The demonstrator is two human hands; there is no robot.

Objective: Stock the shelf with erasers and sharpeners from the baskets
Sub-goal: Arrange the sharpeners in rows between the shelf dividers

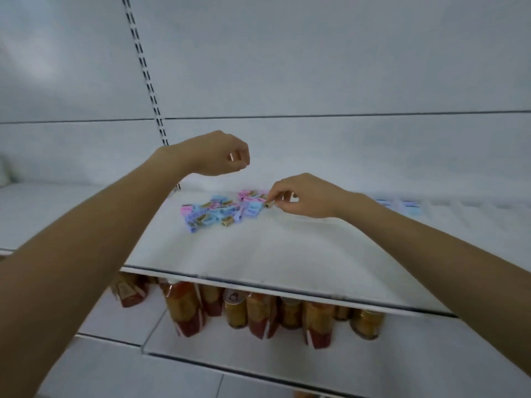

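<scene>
1. Sharpeners (221, 209) in pale blue, pink and purple are heaped in a loose pile towards the back of the white shelf (287, 254). No basket is seen.
2. A small brass-coloured piece (269, 205) at the pile's right edge is pinched between the thumb and fingertips of the right hand (304, 196). Whether it rests on the shelf or is just lifted cannot be told.
3. The left hand (218, 153) is held in the air above the pile with its fingers curled inward. A coppery glint shows there, but whether anything is held cannot be told.
4. Two blue sharpeners (409, 206) are set out in a row further right, well apart from the pile.
5. The step in hand is judged to be the sorting of dumped stock into a neat row.
6. For the next move, the pinched piece needs to be lifted clear without neighbours being dragged along. It then needs to be carried right and set down in line.
</scene>
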